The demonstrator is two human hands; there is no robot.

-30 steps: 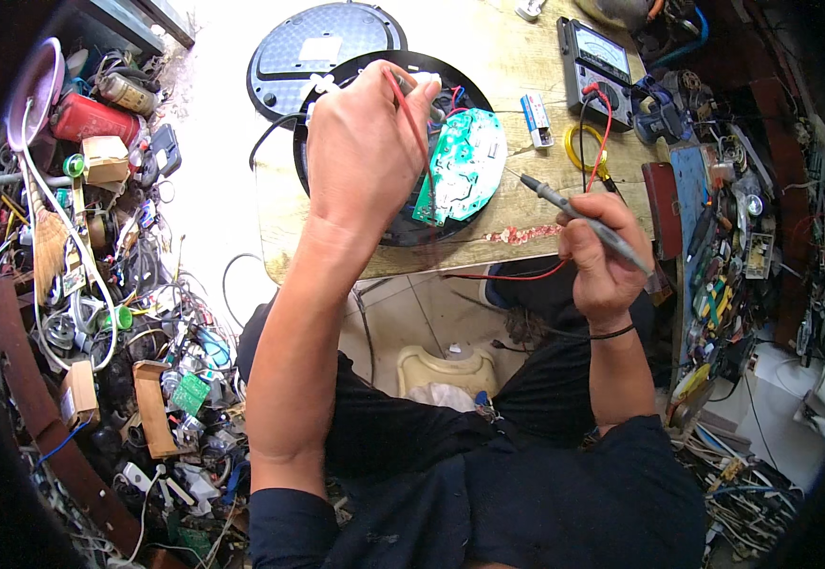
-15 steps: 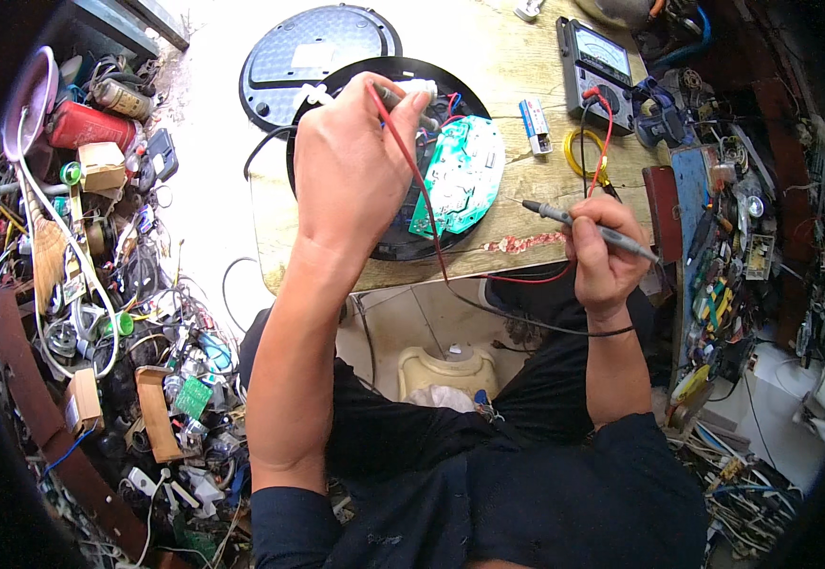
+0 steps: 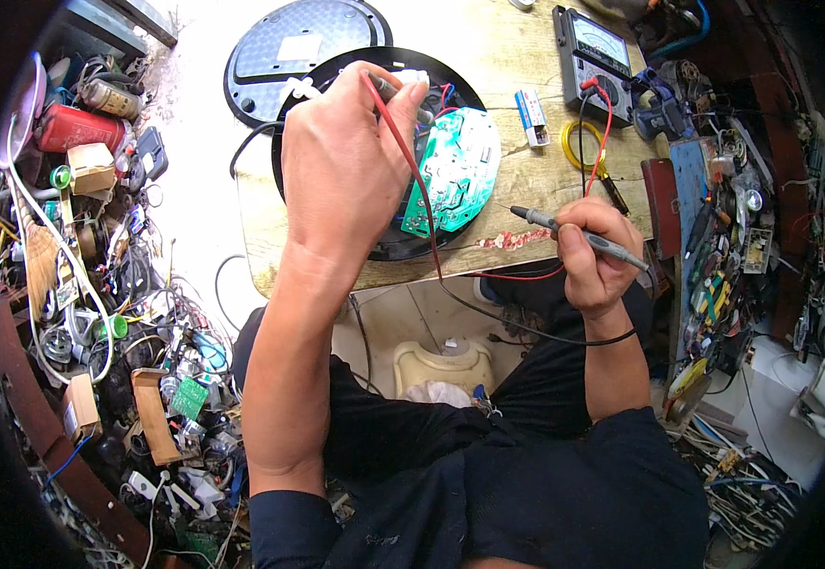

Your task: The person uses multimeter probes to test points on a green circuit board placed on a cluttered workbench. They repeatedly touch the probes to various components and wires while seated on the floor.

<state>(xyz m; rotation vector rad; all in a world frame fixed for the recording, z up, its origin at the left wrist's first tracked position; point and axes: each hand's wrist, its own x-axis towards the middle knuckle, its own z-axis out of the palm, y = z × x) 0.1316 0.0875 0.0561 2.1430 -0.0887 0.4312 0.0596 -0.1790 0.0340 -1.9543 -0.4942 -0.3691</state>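
My left hand (image 3: 341, 180) is closed on a grey test probe (image 3: 384, 89) with a red lead, over the open round black housing (image 3: 455, 74). A white plastic part (image 3: 412, 76) shows by its fingertips; the probe's tip is hidden. In the housing, a green circuit board (image 3: 463, 171) lies solder side up, tilted, with red and blue wires near its top. My right hand (image 3: 597, 254) grips another grey test probe (image 3: 611, 248), whose black lead runs under the wrist. This probe's dark tip points left toward the board, apart from it, above the wooden table.
An analog multimeter (image 3: 593, 66) with leads plugged in stands at the table's far right. Near it lie a small blue-white box (image 3: 532, 118) and a coil of yellow wire (image 3: 579, 152). The round black cover (image 3: 289, 81) is behind the housing. Piled parts (image 3: 185, 398) crowd both sides.
The whole scene has shifted slightly up and left in view. Both hands keep their probes, and the right probe stays apart from the board.
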